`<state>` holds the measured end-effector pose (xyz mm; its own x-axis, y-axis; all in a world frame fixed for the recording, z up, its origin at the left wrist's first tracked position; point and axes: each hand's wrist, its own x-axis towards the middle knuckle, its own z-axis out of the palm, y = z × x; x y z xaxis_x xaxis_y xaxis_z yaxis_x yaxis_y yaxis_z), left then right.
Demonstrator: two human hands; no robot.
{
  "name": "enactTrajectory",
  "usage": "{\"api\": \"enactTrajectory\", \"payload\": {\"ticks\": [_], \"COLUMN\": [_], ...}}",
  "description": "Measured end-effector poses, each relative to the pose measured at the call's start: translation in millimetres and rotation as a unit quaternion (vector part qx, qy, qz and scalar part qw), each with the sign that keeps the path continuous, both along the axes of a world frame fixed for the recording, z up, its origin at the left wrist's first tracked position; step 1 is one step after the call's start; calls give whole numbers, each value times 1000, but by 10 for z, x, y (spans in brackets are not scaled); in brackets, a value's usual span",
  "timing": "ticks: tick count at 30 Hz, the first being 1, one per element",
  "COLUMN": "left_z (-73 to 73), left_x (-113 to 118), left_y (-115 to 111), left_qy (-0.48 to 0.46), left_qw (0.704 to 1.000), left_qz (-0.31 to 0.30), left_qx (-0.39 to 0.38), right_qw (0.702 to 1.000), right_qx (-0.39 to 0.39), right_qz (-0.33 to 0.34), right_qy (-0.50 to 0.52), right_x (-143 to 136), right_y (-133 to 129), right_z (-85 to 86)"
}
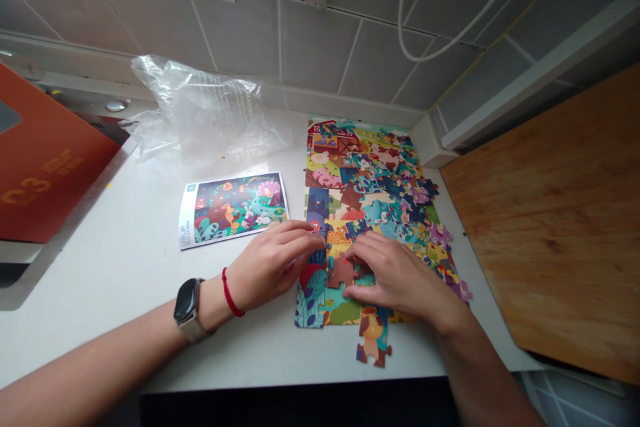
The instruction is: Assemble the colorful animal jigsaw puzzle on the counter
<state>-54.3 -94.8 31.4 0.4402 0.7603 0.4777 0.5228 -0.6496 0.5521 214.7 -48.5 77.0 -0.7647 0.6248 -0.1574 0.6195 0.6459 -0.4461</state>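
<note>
My left hand (277,255) comes in over the left edge of a colourful jigsaw puzzle (345,312), its fingers curled together on a dark blue puzzle piece (317,257). To its right, my right hand (393,273) has thumb and forefinger at the edge of a brown puzzle piece (341,271). The palm covers part of the pieces beneath. Below the near edge, a joined strip of puzzle pieces with an orange pot-like shape (373,337) sticks out towards me. Many loose pieces lie heaped over a farm picture (320,128) at the back and right.
A picture leaflet (235,210) lies left of the puzzle on the white table (120,247). Behind it is a crumpled clear plastic bag (200,113). An orange box (45,167) stands at far left, a wooden board (555,213) at right. A white cable (405,33) hangs against the tiled wall.
</note>
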Motion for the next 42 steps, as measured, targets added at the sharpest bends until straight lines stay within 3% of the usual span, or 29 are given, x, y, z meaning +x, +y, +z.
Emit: {"api": "enactTrajectory", "payload": {"ticks": [8, 15, 22, 32, 42], "left_z": [13, 14, 28, 70, 61], "left_x": [-32, -70, -65, -78, -73], "left_y": [6, 28, 12, 11, 4], "left_qy": [120, 119, 123, 137, 135], "left_qw": [991, 990, 983, 981, 981], "left_qz": [-55, -74, -133, -138, -135], "left_qx": [24, 15, 0, -16, -17], "right_qw": [999, 1000, 1000, 1000, 999], "right_qx": [19, 13, 14, 1, -11], "right_qz": [14, 15, 22, -11, -4], "right_qy": [-31, -21, -1, 18, 40], "right_x": [-35, -49, -57, -141, -136], "right_y": [-62, -57, -45, -89, -92], "right_z": [17, -3, -33, -103, -97]}}
